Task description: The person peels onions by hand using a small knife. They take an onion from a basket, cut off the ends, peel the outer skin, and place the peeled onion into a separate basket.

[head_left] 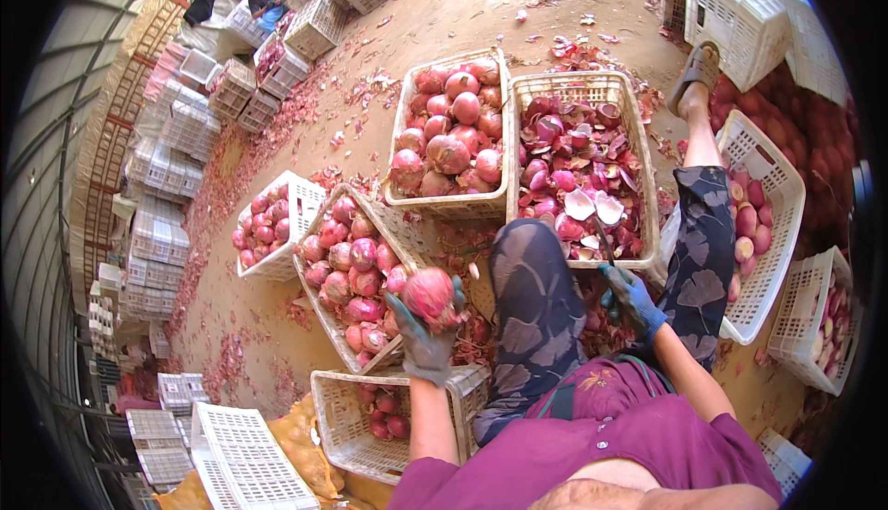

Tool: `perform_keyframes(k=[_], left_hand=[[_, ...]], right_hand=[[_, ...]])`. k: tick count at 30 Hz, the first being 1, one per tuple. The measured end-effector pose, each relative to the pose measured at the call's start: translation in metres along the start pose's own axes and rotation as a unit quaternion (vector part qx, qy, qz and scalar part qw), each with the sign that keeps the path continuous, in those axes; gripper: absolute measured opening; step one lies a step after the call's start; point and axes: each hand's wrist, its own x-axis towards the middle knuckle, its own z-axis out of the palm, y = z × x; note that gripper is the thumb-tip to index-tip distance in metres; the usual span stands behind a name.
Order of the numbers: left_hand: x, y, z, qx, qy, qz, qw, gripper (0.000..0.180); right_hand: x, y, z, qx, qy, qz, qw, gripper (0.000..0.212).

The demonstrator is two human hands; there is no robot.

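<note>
1. Onion (430,295) sat just below centre-frame, cupped in the left grip (424,344).
2. Seemed firm, weighty; loose skin looked slippery; best held round its middle.
3. Right grip (631,300) clasped a knife (604,239), right of centre.

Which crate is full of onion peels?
The crate just beyond the right hand: it holds mostly loose peels, while its left neighbour holds whole onions.

Gloved hands (425,351) (633,301) hold an onion (430,296) and a knife (606,243).
</note>
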Motion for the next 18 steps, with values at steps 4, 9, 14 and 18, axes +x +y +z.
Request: perform_keyframes(k=[4, 9, 14, 18], left_hand=[[0.046, 0.020, 0.089, 0.239, -0.024, 0.119, 0.963, 0.069], [0.095, -0.049, 0.108, 0.662, -0.106, 0.344, 0.657, 0.074], [0.099, -0.163, 0.053, 0.749, -0.137, 0.288, 0.581, 0.094], [0.097, -0.183, 0.035, 0.763, -0.142, 0.309, 0.550, 0.107]], right_hand=[[-0.002, 0.001, -0.007, 0.014, -0.055, -0.032, 0.998, 0.046], [0.002, 0.004, -0.012, 0.054, -0.078, -0.039, 0.995, 0.044], [-0.012, 0.003, -0.013, -0.006, -0.120, -0.054, 0.991, 0.040], [-0.003, 0.025, -0.009, -0.065, -0.167, -0.097, 0.979, 0.030]])
